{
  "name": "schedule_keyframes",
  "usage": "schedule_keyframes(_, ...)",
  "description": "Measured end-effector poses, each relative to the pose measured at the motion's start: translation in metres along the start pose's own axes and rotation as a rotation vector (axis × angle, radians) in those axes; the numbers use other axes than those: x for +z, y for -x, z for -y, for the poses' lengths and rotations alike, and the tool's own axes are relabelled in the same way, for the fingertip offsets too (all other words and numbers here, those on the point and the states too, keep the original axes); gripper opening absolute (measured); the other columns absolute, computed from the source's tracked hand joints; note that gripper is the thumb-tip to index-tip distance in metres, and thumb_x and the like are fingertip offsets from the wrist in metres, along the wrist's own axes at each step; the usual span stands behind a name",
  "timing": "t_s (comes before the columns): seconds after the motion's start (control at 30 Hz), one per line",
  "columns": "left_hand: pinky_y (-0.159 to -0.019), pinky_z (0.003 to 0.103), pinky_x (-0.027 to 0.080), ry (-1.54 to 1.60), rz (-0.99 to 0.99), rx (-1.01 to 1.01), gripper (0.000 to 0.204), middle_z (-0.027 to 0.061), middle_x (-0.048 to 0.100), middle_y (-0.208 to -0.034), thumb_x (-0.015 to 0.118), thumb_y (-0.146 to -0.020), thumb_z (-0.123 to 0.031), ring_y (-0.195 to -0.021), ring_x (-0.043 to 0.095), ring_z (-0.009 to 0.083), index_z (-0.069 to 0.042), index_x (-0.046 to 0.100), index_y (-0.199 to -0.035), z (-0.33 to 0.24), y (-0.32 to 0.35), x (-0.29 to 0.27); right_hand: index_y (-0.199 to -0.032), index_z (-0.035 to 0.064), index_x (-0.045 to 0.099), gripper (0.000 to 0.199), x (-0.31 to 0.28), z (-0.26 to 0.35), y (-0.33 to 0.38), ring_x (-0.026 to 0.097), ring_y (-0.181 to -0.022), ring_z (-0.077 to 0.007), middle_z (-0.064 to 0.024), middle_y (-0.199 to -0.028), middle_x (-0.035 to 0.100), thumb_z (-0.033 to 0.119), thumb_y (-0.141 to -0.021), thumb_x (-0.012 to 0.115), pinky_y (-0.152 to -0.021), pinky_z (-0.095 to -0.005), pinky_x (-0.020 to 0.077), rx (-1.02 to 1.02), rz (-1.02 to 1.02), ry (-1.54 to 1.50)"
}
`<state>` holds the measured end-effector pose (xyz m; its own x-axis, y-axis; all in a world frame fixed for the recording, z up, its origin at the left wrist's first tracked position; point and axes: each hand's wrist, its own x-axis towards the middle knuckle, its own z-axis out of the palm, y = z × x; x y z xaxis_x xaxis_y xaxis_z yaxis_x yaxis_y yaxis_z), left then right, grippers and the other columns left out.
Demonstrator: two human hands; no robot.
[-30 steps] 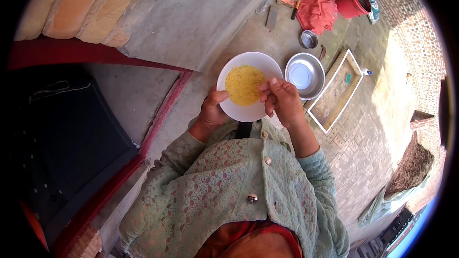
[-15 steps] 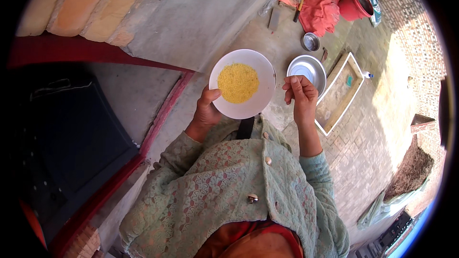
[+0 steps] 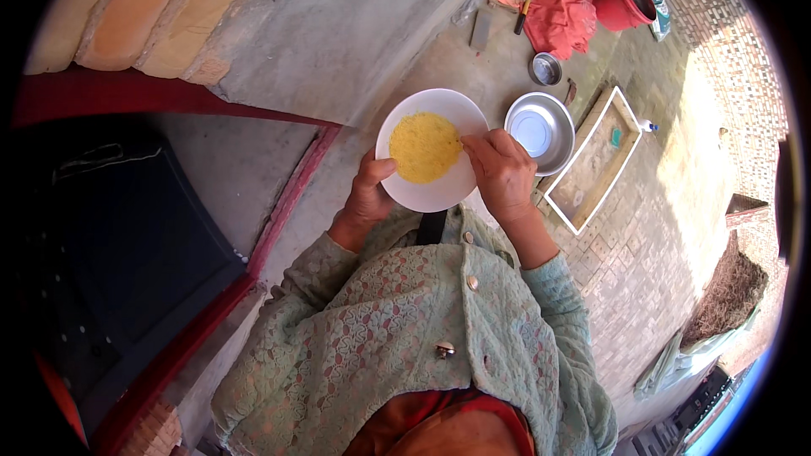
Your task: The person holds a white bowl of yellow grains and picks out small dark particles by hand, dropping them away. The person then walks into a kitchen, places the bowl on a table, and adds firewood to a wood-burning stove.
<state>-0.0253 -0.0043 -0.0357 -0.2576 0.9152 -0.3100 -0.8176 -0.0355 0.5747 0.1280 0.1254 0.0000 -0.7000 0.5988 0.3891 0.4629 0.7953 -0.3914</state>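
A white bowl of fine yellow grain, possibly millet, is held level in front of my chest. My left hand grips its left side, thumb over the rim and fingers underneath. My right hand reaches over the bowl's right side. Its thumb and fingertips are pinched together at the grain's right edge, beside a small dark speck. Whatever lies between those fingertips is too small to make out.
On the ground beyond are a steel basin, a small metal bowl and a white-edged shallow frame. Farther off lie a red cloth and a red bucket. A red-framed doorway stands left.
My right hand has moved left and down from beside the bowl, bringing its pinched fingertips to the grain. The left hand still holds the bowl, which has shifted very slightly right.
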Motion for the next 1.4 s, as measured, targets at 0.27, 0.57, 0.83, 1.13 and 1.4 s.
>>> schedule_keyframes(0.27, -0.096, 0.034, 0.041, 0.008, 0.032, -0.013, 0.065, 0.0144, 0.053, -0.122, 0.055, -0.073, -0.029, -0.112, 0.052, 0.0221, 0.005, 0.042, -0.128, 0.001, -0.001, 0.012, -0.077, 0.0124, 0.064, 0.012, -0.001, 0.000, -0.003, 0.055, -0.066, -0.0170, -0.0010, -0.070, 0.046, 0.011, -0.065, 0.061, -0.057, -0.0308, 0.0431, -0.053, 0.042, 0.121)
schedule_keyframes(0.57, -0.095, 0.034, 0.041, 0.009, -0.011, -0.013, 0.064, 0.0141, 0.054, -0.120, 0.054, -0.073, -0.028, -0.111, 0.053, 0.0219, 0.005, 0.043, -0.127, 0.003, 0.000, 0.010, -0.074, 0.0116, 0.060, 0.009, 0.006, -0.004, -0.007, 0.055, -0.066, -0.0184, -0.0018, -0.072, 0.048, 0.010, -0.066, 0.061, -0.057, -0.0320, 0.0431, -0.096, 0.064, 0.115)
schedule_keyframes(0.83, -0.095, 0.034, 0.041, 0.056, -0.055, 0.028, 0.061, 0.0142, 0.056, -0.119, 0.053, -0.075, -0.028, -0.110, 0.054, 0.0224, 0.005, 0.044, -0.126, 0.001, 0.003, 0.006, -0.078, 0.0098, 0.057, 0.009, -0.011, -0.009, 0.003, 0.056, -0.062, -0.0226, -0.0042, -0.073, 0.051, 0.011, -0.077, 0.066, -0.054, -0.0339, 0.0436, 0.111, 0.007, -0.078)
schedule_keyframes(1.13, -0.096, 0.035, 0.041, 0.027, -0.074, 0.060, 0.063, 0.0150, 0.054, -0.121, 0.053, -0.075, -0.028, -0.111, 0.053, 0.0232, 0.005, 0.042, -0.128, -0.002, 0.005, 0.003, -0.085, 0.0068, 0.056, 0.009, -0.018, -0.012, 0.014, 0.055, -0.061, -0.0238, -0.0055, -0.076, 0.055, 0.009, -0.081, 0.064, -0.054, -0.0343, 0.0432, 0.196, -0.066, -0.206)
schedule_keyframes(1.4, -0.095, 0.035, 0.042, 0.035, 0.019, 0.002, 0.062, 0.0149, 0.055, -0.120, 0.053, -0.075, -0.028, -0.110, 0.054, 0.0228, 0.005, 0.043, -0.127, 0.001, 0.003, 0.005, -0.089, 0.0118, 0.067, 0.025, -0.006, 0.003, 0.003, 0.054, -0.072, -0.0190, -0.0025, -0.086, 0.054, 0.005, -0.065, 0.065, -0.062, -0.0310, 0.0457, -0.026, -0.003, -0.060)
